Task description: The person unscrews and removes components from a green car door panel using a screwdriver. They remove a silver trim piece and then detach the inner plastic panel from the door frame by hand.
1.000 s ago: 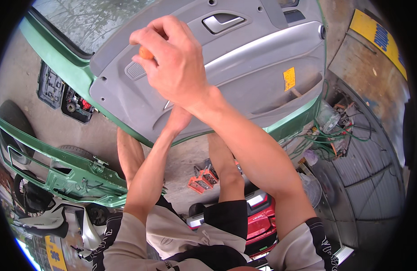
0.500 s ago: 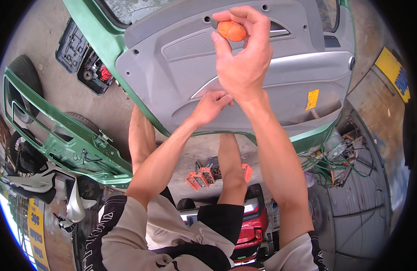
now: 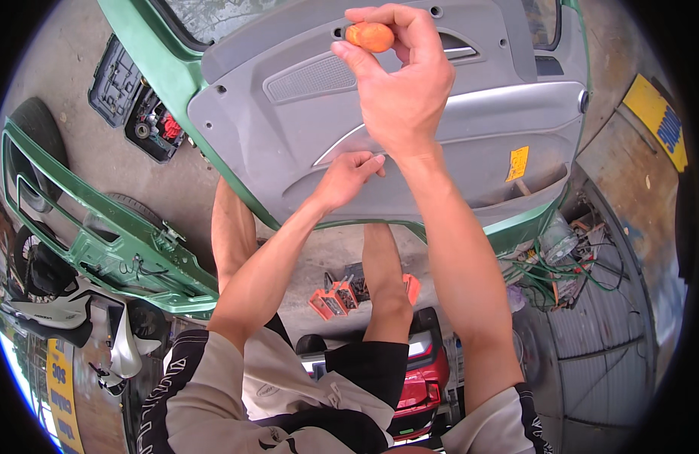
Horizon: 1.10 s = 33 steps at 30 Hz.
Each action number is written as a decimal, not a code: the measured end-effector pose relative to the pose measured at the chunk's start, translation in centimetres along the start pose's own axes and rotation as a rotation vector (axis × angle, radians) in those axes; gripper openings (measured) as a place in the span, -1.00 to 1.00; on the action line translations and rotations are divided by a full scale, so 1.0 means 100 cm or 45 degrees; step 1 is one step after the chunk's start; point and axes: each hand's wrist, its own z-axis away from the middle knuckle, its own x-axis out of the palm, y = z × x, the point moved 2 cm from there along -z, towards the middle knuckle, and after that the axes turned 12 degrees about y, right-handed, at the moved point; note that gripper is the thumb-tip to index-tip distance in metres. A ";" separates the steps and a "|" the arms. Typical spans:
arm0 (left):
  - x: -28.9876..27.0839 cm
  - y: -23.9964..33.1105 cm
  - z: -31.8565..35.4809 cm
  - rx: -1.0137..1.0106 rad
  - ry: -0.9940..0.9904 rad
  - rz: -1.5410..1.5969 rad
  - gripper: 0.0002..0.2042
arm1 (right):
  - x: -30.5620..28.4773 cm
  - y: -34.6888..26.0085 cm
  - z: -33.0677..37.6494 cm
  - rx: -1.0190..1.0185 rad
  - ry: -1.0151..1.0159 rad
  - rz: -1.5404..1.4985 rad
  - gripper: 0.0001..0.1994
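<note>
The right hand point(image 3: 399, 91) is raised over the upper part of the grey door trim panel point(image 3: 289, 144), which lies across the green car door point(image 3: 149, 68) directly in front of the person. Its fingers are curled around the orange screwdriver handle point(image 3: 370, 35), with thumb and fingertips pinching it from both sides. Only the handle end is visible, so the tool's long axis appears to run away from the camera, down into the panel near a round fastener hole just left of the handle; the shaft and tip are hidden. The left hand point(image 3: 349, 172) sits lower, well apart from the tool, with fingers bent and the fingertips pressed onto the silver trim strip point(image 3: 470, 113) at mid-panel. It holds nothing. The right hand is therefore the hand on the tool, and the left hand steadies the panel below it. An orange bit case point(image 3: 336, 297) lies open on the ground between the legs.
</note>
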 end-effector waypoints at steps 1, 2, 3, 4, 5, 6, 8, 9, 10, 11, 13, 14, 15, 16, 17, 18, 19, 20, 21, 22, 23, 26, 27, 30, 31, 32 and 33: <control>0.001 0.002 0.001 0.007 -0.001 0.002 -0.60 | -0.003 0.003 -0.003 0.040 -0.001 -0.159 -0.69; 0.002 0.003 0.001 0.013 -0.002 0.003 -0.60 | -0.005 0.009 -0.004 0.036 0.000 -0.156 -0.69; 0.002 0.004 0.000 0.017 -0.005 0.004 -0.60 | -0.006 0.014 -0.004 -0.222 -0.059 -0.052 -0.70; 0.000 0.001 -0.002 0.047 -0.004 0.007 -0.59 | -0.003 0.008 -0.004 -0.476 -0.121 0.047 -0.72; -0.001 -0.002 -0.003 0.077 -0.004 0.011 -0.58 | -0.001 0.005 0.000 -0.475 -0.122 0.043 -0.72; 0.001 -0.005 -0.002 0.077 0.000 0.010 -0.58 | 0.001 -0.001 0.006 -0.487 -0.039 0.173 -0.77; 0.004 -0.003 -0.001 0.238 0.076 0.059 -0.57 | 0.005 -0.009 0.007 -0.503 0.048 0.307 -0.81; 0.004 -0.001 -0.002 0.295 0.101 0.074 -0.56 | 0.005 -0.007 0.004 -0.337 0.098 0.250 -0.87; 0.002 0.002 -0.001 0.155 0.054 0.030 -0.56 | 0.005 -0.008 0.003 -0.165 0.147 0.195 -0.92; 0.001 0.003 0.000 0.015 0.006 -0.015 -0.57 | 0.005 -0.012 0.001 -0.163 0.149 0.198 -0.92; 0.004 -0.002 -0.002 0.030 0.008 0.026 -0.56 | 0.004 -0.023 -0.005 -0.149 0.107 0.041 -0.66; 0.004 -0.004 -0.003 0.048 0.013 0.069 -0.56 | -0.005 -0.025 -0.007 -0.106 -0.026 -0.010 -0.58; 0.002 -0.007 -0.003 0.049 0.015 0.068 -0.56 | -0.010 -0.023 -0.008 -0.106 -0.026 -0.013 -0.58; 0.000 -0.002 0.000 0.015 0.014 0.036 -0.56 | -0.017 -0.021 -0.009 -0.074 0.012 -0.160 -0.60; -0.001 0.000 0.003 -0.019 0.012 0.005 -0.56 | -0.023 -0.019 -0.011 -0.042 0.050 -0.306 -0.63; -0.001 0.000 0.002 -0.018 0.007 0.007 -0.56 | -0.036 -0.023 -0.014 -0.140 0.087 -0.263 -0.65; -0.003 -0.003 0.003 -0.025 0.014 0.007 -0.56 | -0.045 -0.033 -0.018 -0.234 0.121 -0.224 -0.65; -0.002 -0.003 0.002 -0.025 0.010 0.009 -0.56 | -0.054 -0.038 -0.024 -0.238 0.124 -0.214 -0.65; -0.003 -0.003 0.003 -0.022 -0.002 0.011 -0.56 | -0.064 -0.041 -0.028 -0.282 0.283 -0.097 -0.64; -0.003 0.000 0.002 -0.020 -0.003 0.010 -0.55 | -0.077 -0.046 -0.035 -0.343 0.448 0.026 -0.63; -0.003 0.003 0.002 -0.018 -0.006 0.008 -0.55 | -0.087 -0.042 -0.041 -0.364 0.460 0.043 -0.63; 0.000 0.002 0.003 -0.006 0.009 0.066 -0.58 | -0.107 -0.013 -0.060 -0.322 0.520 0.023 -0.60; 0.001 0.002 0.002 0.011 -0.009 0.061 -0.58 | -0.111 -0.006 -0.065 -0.340 0.536 0.033 -0.60; 0.001 0.003 0.000 0.000 -0.030 0.085 -0.58 | -0.104 0.007 -0.070 -0.429 0.498 0.039 -0.69; 0.000 0.005 0.001 -0.023 -0.020 0.080 -0.59 | -0.098 0.010 -0.068 -0.323 0.525 -0.003 -0.70; 0.000 0.008 0.000 -0.042 -0.013 0.077 -0.60 | -0.095 0.011 -0.068 -0.223 0.551 -0.044 -0.66; 0.001 0.009 0.001 -0.041 -0.030 0.071 -0.60 | -0.094 0.011 -0.066 -0.225 0.564 -0.032 -0.66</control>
